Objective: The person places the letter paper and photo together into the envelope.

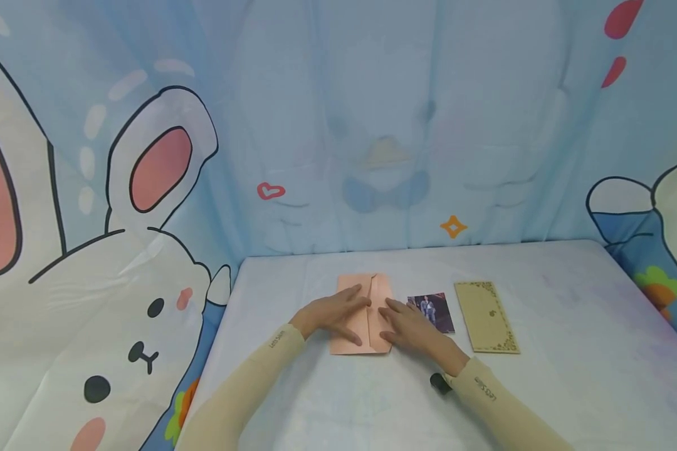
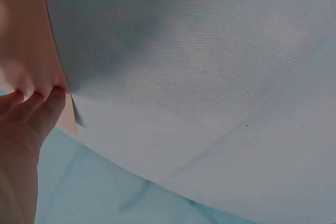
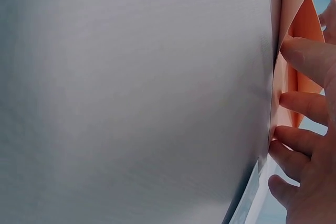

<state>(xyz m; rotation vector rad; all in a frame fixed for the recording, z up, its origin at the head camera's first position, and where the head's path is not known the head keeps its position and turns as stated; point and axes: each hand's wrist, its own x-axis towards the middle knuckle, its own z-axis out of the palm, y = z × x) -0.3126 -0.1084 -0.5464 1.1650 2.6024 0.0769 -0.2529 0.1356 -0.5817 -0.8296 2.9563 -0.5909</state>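
A peach-coloured folded paper (image 1: 352, 283) lies on the white table, with a lengthwise seam where its right-hand strip folds over. My left hand (image 1: 335, 313) rests on its left part, fingers spread toward the seam. On the folded strip, the fingertips of my right hand (image 1: 417, 326) touch the paper near its right edge. Layers of the paper (image 3: 308, 24) stand slightly apart beside the right fingers in the right wrist view. In the left wrist view, the left fingertips lie along an edge of the paper (image 2: 26, 40).
Just beyond the right hand lies a small photo print (image 1: 441, 313) of a person. Farther right is a gold-tan rectangular card or envelope (image 1: 485, 319) with a dark ornamental border. A small black object (image 1: 440, 383) sits by the right cuff. A blue cartoon-print curtain (image 1: 327, 125) hangs behind the table.
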